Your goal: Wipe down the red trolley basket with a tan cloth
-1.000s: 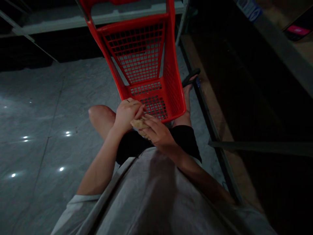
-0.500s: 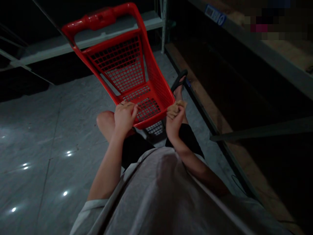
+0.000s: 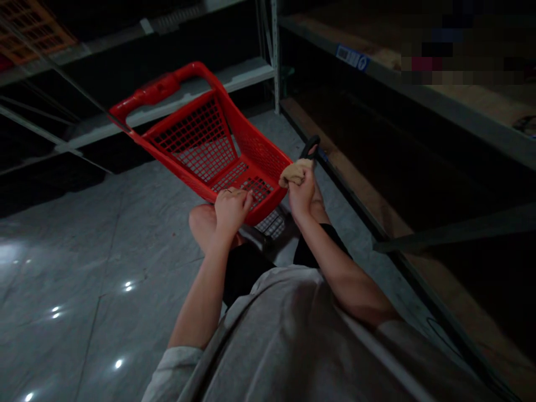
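Note:
A red plastic shopping basket cart [image 3: 259, 145] with a raised handle [image 3: 161, 89] stands tilted in front of my knees. My left hand [image 3: 232, 209] is closed over the near left part of its rim, thumb towards the inside. In my right hand [image 3: 302, 192] a bunched tan cloth [image 3: 295, 172] is gripped, close to the near right corner of the rim. Whether the cloth touches the rim I cannot tell. The inside shows the grid walls and bottom of the basket.
A wooden-board shelf with a metal edge [image 3: 419, 84] and a blue label [image 3: 352, 57] runs along the right. Behind the cart is a white metal rack [image 3: 247, 78], and an orange crate [image 3: 36, 28] sits at upper left. Grey tiles [image 3: 146, 240] cover the floor.
The view has tilted up a little, so the cart appears lower. My right hand has shifted the cloth slightly up along the rim. My left hand still grips the rim.

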Motion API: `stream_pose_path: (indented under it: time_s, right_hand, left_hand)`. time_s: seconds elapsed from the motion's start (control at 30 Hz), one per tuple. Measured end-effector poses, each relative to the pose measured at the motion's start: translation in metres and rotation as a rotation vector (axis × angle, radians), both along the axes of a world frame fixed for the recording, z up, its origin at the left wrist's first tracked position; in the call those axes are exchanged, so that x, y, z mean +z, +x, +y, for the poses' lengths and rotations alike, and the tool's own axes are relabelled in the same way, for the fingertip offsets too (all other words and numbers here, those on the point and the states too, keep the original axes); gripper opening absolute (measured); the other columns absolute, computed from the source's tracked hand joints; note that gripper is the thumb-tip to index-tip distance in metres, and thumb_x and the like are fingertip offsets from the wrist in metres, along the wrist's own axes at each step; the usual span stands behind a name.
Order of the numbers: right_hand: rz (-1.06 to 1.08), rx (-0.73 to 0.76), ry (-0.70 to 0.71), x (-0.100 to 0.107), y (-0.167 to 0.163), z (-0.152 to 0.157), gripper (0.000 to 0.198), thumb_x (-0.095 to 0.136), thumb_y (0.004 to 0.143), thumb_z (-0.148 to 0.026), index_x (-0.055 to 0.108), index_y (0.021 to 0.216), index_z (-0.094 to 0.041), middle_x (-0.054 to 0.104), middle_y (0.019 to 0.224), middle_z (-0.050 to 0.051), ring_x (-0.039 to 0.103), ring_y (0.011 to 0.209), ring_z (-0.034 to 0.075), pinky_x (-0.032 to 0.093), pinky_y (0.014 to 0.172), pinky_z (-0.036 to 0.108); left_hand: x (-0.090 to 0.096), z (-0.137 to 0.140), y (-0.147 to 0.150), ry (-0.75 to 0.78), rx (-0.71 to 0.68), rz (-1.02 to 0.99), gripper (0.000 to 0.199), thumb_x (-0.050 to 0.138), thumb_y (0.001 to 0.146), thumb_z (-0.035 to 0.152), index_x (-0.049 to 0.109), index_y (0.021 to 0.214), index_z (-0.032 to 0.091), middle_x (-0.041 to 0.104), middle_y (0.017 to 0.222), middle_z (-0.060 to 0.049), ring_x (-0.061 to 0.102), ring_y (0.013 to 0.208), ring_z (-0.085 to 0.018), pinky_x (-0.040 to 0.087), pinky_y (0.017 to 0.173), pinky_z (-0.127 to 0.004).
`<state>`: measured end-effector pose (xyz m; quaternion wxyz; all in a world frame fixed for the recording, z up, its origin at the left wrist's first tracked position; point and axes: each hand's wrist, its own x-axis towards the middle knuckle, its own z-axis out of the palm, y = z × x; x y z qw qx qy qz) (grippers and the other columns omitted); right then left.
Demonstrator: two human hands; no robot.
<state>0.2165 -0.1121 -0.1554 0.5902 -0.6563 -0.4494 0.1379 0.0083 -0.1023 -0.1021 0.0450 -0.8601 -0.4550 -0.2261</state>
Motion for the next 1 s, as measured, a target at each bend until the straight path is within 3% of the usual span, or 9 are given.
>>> stream_pose_path:
  time_s: [0.1,0.2,0.27,0.33,0.53,0.6,0.83,0.9,1.0]
  right_hand:
    - [0.198,-0.109,-0.012,-0.002,-0.054,-0.024,0.036,0.052,0.079,-0.014,0.055,0.115,-0.015,0.066,0.117,0.014,0.061,0.108,0.020,0.049,0.103,0.036]
    - [0.248,0.009,-0.012,-0.013,-0.111,-0.059,0.036,0.057,0.075,-0.016,0.057,0.111,-0.019,0.067,0.113,0.011,0.063,0.105,0.021,0.052,0.099,0.039]
    - [0.245,0.088,0.004,-0.018,-0.124,-0.070,0.036,0.059,0.072,-0.016,0.059,0.108,-0.020,0.067,0.111,0.009,0.063,0.104,0.022,0.052,0.097,0.039]
    - [0.269,0.092,0.010,-0.018,-0.113,-0.062,0.036,0.058,0.070,-0.016,0.059,0.106,-0.021,0.067,0.107,0.008,0.063,0.101,0.021,0.052,0.096,0.039]
    - [0.406,-0.135,-0.013,-0.005,-0.043,0.005,0.032,0.050,0.073,-0.015,0.054,0.105,-0.019,0.066,0.107,0.007,0.062,0.098,0.017,0.050,0.099,0.035]
    - [0.388,-0.125,0.007,-0.006,-0.050,0.004,0.032,0.050,0.072,-0.014,0.054,0.104,-0.019,0.065,0.108,0.008,0.061,0.100,0.018,0.049,0.100,0.036]
    - [0.328,0.045,0.087,-0.032,-0.141,-0.056,0.039,0.055,0.073,-0.016,0.055,0.111,-0.021,0.060,0.112,0.010,0.059,0.105,0.024,0.051,0.095,0.041]
    - [0.328,0.063,0.095,-0.033,-0.131,-0.047,0.038,0.054,0.069,-0.013,0.056,0.107,-0.022,0.061,0.108,0.008,0.060,0.102,0.024,0.051,0.093,0.039]
    - [0.365,-0.025,0.096,-0.030,-0.087,-0.010,0.037,0.050,0.068,-0.013,0.058,0.103,-0.022,0.063,0.103,0.006,0.061,0.099,0.021,0.051,0.094,0.037]
  left_hand:
    - [0.001,0.000,-0.004,0.066,-0.026,-0.023,0.048,0.040,0.106,0.037,0.070,0.071,0.022,0.076,0.077,-0.005,0.065,0.075,-0.022,0.043,0.073,-0.039]
    - [0.001,-0.001,-0.010,0.068,-0.029,-0.010,0.045,0.041,0.105,0.036,0.072,0.075,0.023,0.077,0.079,-0.005,0.066,0.077,-0.022,0.044,0.074,-0.039]
    - [0.002,-0.002,-0.015,0.037,-0.038,0.012,0.043,0.043,0.104,0.035,0.074,0.078,0.023,0.078,0.083,-0.005,0.067,0.079,-0.023,0.045,0.076,-0.040]
    - [0.004,-0.004,-0.018,-0.003,-0.065,0.030,0.041,0.044,0.104,0.036,0.075,0.080,0.023,0.079,0.086,-0.005,0.067,0.082,-0.024,0.046,0.079,-0.042]
    - [0.010,-0.010,-0.020,-0.043,-0.219,0.041,0.039,0.047,0.103,0.038,0.076,0.081,0.025,0.079,0.089,-0.004,0.066,0.088,-0.024,0.048,0.084,-0.043]
    - [0.011,-0.008,-0.019,-0.051,-0.251,0.043,0.039,0.047,0.103,0.038,0.078,0.082,0.025,0.079,0.089,-0.004,0.065,0.088,-0.024,0.049,0.087,-0.044]
    - [0.012,0.012,-0.008,-0.107,-0.234,0.116,0.041,0.045,0.104,0.039,0.080,0.090,0.024,0.078,0.095,-0.005,0.063,0.098,-0.025,0.047,0.093,-0.044]
    - [0.011,0.018,-0.004,-0.109,-0.235,0.140,0.041,0.045,0.104,0.039,0.080,0.092,0.023,0.078,0.097,-0.005,0.062,0.099,-0.025,0.045,0.094,-0.044]
    - [0.009,0.024,0.003,-0.096,-0.234,0.150,0.039,0.045,0.104,0.038,0.081,0.094,0.024,0.078,0.100,-0.005,0.062,0.100,-0.025,0.044,0.094,-0.043]
